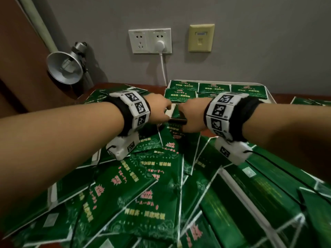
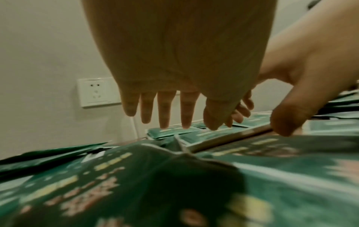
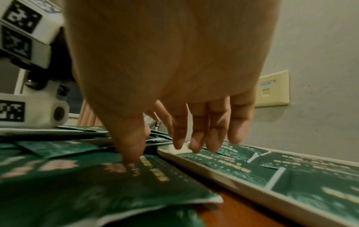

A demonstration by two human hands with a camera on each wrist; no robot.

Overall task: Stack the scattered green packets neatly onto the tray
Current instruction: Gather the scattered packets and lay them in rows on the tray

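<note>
While head view hides fingers (image 3: 198, 138), wrist shows tray (image 3: 219, 174)

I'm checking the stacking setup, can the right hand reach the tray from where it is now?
Probably yes. The right hand has straight fingers already over the near rim of the tray, with nothing between them.

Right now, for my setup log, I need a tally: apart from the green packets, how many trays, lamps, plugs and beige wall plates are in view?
tray: 1
lamp: 1
plug: 1
beige wall plate: 1
Total: 4
</note>
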